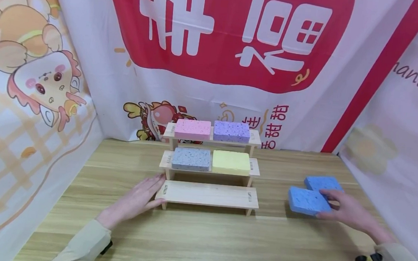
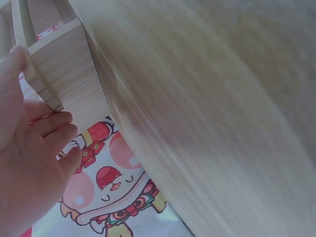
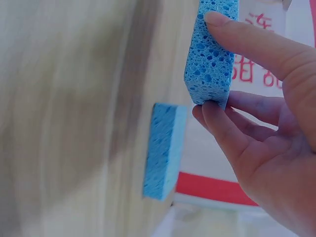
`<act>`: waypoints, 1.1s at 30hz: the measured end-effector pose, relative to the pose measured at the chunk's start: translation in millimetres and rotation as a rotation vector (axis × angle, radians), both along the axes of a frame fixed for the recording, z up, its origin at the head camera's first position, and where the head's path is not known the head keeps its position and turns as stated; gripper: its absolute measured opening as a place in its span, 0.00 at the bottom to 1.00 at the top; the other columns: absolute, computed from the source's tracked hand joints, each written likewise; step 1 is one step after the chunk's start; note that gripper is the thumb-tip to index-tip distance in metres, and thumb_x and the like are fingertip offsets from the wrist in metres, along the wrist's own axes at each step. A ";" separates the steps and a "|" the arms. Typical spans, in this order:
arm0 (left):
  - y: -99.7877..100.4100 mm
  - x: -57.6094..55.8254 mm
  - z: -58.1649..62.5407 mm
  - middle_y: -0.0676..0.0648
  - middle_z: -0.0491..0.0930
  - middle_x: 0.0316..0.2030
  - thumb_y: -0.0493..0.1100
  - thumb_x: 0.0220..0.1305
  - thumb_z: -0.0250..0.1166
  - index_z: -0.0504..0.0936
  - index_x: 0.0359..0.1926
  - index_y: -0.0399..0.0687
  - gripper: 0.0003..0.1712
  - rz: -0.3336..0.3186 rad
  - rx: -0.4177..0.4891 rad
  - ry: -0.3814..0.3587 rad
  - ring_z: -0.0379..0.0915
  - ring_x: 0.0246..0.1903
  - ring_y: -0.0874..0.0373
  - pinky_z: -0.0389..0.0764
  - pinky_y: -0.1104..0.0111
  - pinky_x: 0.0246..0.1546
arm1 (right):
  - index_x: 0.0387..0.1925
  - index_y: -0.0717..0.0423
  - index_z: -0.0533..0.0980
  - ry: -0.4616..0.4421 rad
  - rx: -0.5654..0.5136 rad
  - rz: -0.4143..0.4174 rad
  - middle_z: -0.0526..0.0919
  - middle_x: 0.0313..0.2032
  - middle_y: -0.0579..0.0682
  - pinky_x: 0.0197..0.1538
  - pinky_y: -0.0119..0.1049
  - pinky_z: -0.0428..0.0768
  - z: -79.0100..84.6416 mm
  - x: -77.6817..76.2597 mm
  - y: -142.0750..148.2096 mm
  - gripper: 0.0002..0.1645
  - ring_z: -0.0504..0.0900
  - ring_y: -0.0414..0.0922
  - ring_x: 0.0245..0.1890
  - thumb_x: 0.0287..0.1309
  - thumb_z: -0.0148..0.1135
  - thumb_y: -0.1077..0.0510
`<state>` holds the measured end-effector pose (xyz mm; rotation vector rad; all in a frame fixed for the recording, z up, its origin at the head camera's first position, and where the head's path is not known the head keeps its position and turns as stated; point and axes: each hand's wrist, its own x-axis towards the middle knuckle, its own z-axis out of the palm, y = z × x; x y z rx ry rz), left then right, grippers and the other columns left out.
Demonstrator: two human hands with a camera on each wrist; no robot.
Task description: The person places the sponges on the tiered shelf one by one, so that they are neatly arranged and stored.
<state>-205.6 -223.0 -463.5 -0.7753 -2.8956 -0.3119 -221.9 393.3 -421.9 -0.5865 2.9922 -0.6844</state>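
My right hand (image 1: 348,212) pinches a blue sponge (image 1: 308,201) by its near end, thumb on one side and fingers on the other. In the right wrist view the held sponge (image 3: 211,59) shows its pores and is raised off the table. Another blue sponge (image 1: 324,183) lies flat on the table just behind it. Over at the left, my left hand (image 1: 140,195) grips the end of the lowest step of a three-tier wooden rack (image 1: 206,194). The left wrist view has its thumb and fingers around the end of that board (image 2: 37,81).
On the top tier sit a pink sponge (image 1: 192,129) and a purple sponge (image 1: 232,132). The middle tier bears a grey sponge (image 1: 191,159) and a yellow sponge (image 1: 231,162). Printed cloth (image 1: 225,35) hangs behind and beside the wooden table (image 1: 198,243).
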 end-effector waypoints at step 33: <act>0.4 0.3 0.5 0.34 0.58 0.74 0.60 0.70 0.58 0.59 0.73 0.33 0.44 0.012 0.006 -0.010 0.58 0.73 0.40 0.61 0.45 0.74 | 0.60 0.68 0.74 0.016 0.028 0.017 0.76 0.58 0.72 0.48 0.54 0.87 40.7 16.9 -73.1 0.51 0.83 0.61 0.50 0.44 0.77 0.37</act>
